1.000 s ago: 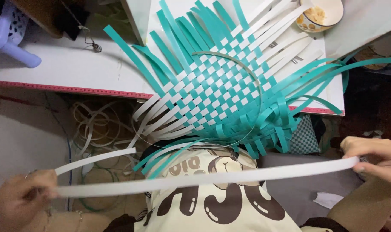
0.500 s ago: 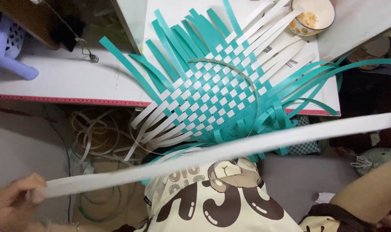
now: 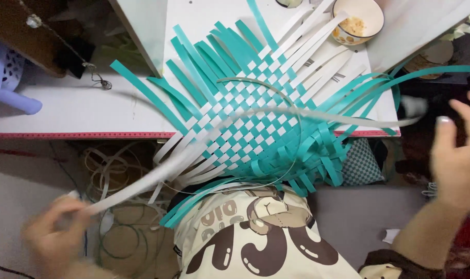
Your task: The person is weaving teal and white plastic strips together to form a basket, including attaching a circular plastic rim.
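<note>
Head view: left fingers (image 3: 64, 217) pinch white strip (image 3: 204, 142); right hand (image 3: 460, 155) apart.

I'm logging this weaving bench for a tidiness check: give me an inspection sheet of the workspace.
Surface: white table with a red front edge.
Job's things: teal-and-white woven mat; long white strip arcing over it.
Clutter: bowl holding food remains.
Grippers: left hand pinches the strip's end, blurred; right hand open, off the strip.
Cables: nothing seen; coiled strips lie under the table.
Surroundings: lilac plastic stool, checked cloth.
</note>
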